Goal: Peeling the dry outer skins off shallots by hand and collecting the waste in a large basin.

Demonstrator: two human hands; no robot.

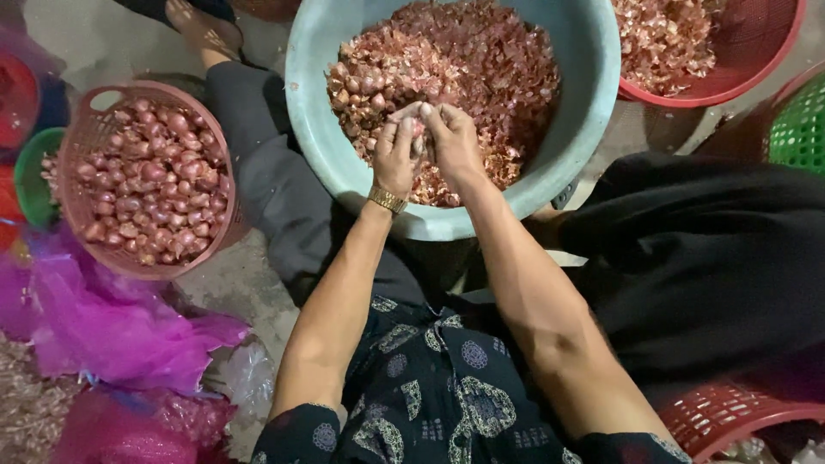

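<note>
- Two hands meet over the big pale-green basin point(314, 103) at 12 o'clock: the left hand point(395, 155), with a gold watch point(388, 200) on its wrist, and the right hand point(453, 142), fingertips pressed together around one small shallot point(418, 129) pinched between them.
- That shallot sits just above the heap of papery red skins point(481, 60) and unpeeled bulbs filling the basin.
- It looks light, firm and rounded; its dry outer skin is likely brittle and flaky, and the peeled flesh beneath probably slick, so a fingertip pinch at the ends seems the surest hold. The loose skins would scatter at a touch.
- At 9 o'clock a pink basket point(103, 112) holds a pile of smooth, peeled-looking shallots, well apart from the hands; a green bowl point(30, 185) is just beside it.
- At 1 o'clock a red basket point(756, 60) carries more skins, touching or nearly touching the basin's rim; I cannot tell which.
- A green mesh basket point(799, 129) shows at 3 o'clock, another red basket point(730, 417) at 5 o'clock.
- Magenta plastic bags point(103, 326) lie crumpled at 8 o'clock on the floor.
- Another person's bare foot point(202, 30) and grey-trousered leg point(258, 163) run between the pink basket and the basin, crowding the path between them.
</note>
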